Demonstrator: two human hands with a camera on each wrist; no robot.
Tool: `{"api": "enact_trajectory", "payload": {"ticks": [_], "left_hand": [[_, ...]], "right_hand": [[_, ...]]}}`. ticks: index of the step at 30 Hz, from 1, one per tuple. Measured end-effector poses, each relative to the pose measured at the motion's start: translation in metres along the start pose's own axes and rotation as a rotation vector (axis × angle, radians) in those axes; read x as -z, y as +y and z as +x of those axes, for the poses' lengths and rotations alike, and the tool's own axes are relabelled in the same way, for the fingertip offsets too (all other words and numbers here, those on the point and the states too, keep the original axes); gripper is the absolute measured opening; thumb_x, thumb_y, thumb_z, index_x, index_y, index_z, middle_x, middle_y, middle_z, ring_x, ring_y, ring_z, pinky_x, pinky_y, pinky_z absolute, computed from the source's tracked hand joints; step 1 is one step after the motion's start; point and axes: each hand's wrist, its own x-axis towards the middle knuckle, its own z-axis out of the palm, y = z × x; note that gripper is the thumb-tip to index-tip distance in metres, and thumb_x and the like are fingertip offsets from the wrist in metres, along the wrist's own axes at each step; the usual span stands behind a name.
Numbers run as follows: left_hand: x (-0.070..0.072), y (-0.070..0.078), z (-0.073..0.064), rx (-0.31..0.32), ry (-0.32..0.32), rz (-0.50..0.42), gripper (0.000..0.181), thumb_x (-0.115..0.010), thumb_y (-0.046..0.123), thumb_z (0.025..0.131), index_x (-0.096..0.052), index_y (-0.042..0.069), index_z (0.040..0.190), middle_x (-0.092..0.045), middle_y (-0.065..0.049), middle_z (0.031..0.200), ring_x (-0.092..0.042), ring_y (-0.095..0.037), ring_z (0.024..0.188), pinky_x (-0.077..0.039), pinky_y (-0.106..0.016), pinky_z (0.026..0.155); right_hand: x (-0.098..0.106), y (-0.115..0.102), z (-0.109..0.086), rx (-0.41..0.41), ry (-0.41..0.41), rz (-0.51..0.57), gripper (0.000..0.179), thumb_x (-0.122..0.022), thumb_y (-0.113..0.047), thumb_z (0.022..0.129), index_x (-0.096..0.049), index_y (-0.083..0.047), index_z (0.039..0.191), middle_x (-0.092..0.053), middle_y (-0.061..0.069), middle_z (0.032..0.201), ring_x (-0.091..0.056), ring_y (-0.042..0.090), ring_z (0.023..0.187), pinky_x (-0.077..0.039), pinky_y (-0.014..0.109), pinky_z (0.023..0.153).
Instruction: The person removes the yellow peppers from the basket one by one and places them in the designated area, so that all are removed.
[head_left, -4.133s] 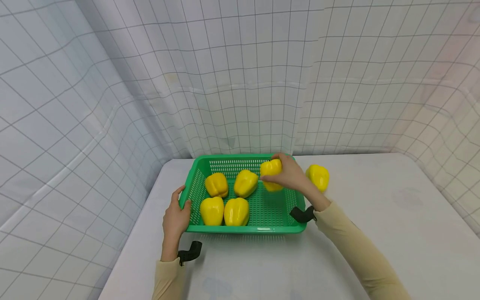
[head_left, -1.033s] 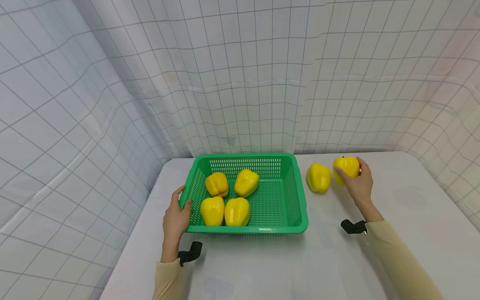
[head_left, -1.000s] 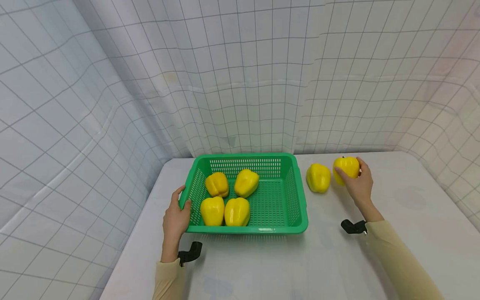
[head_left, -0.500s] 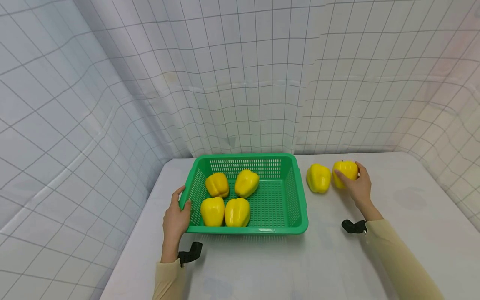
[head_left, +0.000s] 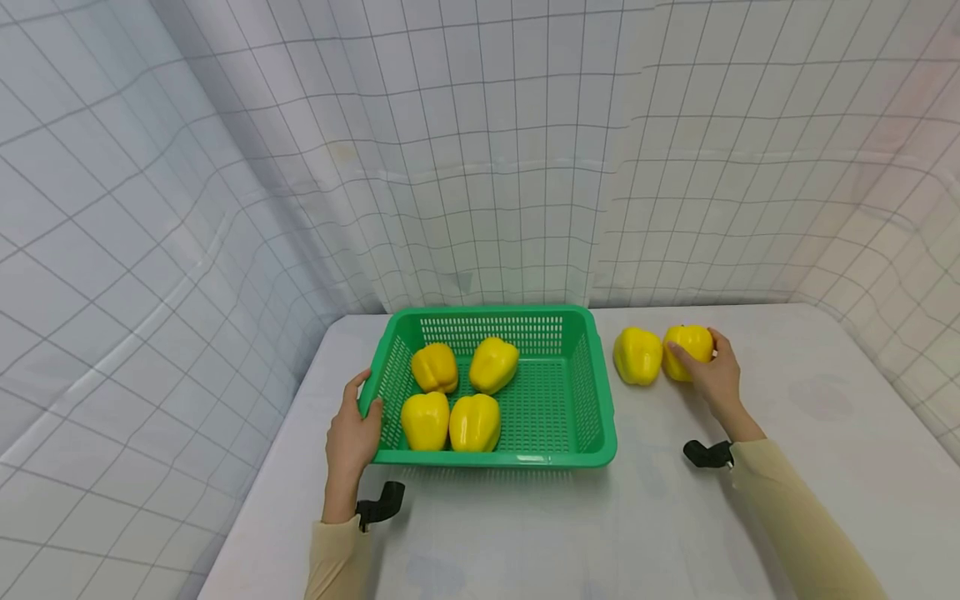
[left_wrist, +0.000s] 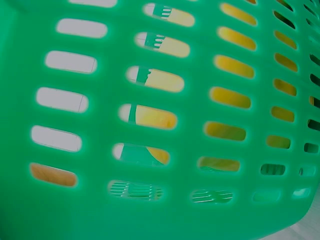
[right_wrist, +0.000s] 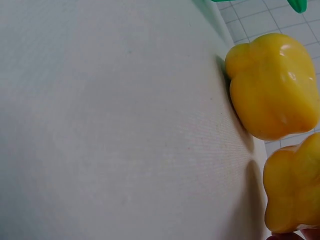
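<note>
My left hand (head_left: 352, 433) grips the left end of a green plastic basket (head_left: 495, 460), thumb over the rim. In the left wrist view the slotted basket wall (left_wrist: 190, 145) fills the picture, and yellow shows through its slots. On the table right of the basket, my right hand (head_left: 720, 379) holds a yellow bell pepper (head_left: 691, 343), thumb on its near side. Just left of it lies another yellow bell pepper (head_left: 638, 357), nearly touching. Both the held pepper (right_wrist: 295, 185) and its neighbour (right_wrist: 272, 87) appear in the right wrist view, with fingertips barely visible at the corner.
Several yellow bell peppers (head_left: 475, 423) lie in the left and middle of the basket. The white table (head_left: 525, 533) extends around it. A white gridded curtain (head_left: 487, 167) hangs behind and at both sides.
My right hand has carried a bell pepper from the basket to the table at the right, then lowered it and shifted it slightly left toward the other pepper. My left hand stays put.
</note>
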Motion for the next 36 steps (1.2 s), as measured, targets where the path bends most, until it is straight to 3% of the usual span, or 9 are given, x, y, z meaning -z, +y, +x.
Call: {"api": "enact_trajectory", "payload": {"ticks": [7,19,36], "left_hand": [[0.0001,-0.0006,0.0004,0.002,-0.001,0.0,0.049,-0.047,0.019,0.099,-0.034,0.014,0.146,-0.061,-0.018,0.08,-0.049,-0.022,0.05,-0.035,-0.032,0.043],[-0.0015,0.0002,0.0003,0.001,0.018,0.008,0.049,-0.049,0.021,0.098,-0.035,0.015,0.145,-0.059,-0.016,0.074,-0.047,-0.023,0.049,-0.035,-0.032,0.043],[-0.0004,0.0007,-0.0001,0.012,0.01,0.004,0.049,-0.048,0.02,0.099,-0.035,0.015,0.145,-0.06,-0.017,0.076,-0.049,-0.022,0.05,-0.035,-0.032,0.043]], "right_hand": [[-0.0017,0.0042,0.0008,-0.003,-0.013,-0.018,0.09,-0.059,-0.048,0.09,-0.014,0.002,0.149,-0.023,0.027,0.148,-0.028,0.043,0.131,-0.025,0.053,0.104],[-0.004,0.0062,0.0017,-0.017,-0.028,-0.027,0.092,-0.058,-0.05,0.089,-0.012,0.002,0.149,-0.023,0.027,0.148,-0.028,0.043,0.13,-0.025,0.053,0.104],[-0.0072,0.0096,0.0023,0.014,-0.026,-0.042,0.091,-0.058,-0.049,0.09,-0.012,0.003,0.149,-0.021,0.029,0.148,-0.024,0.044,0.132,-0.021,0.055,0.105]]}}
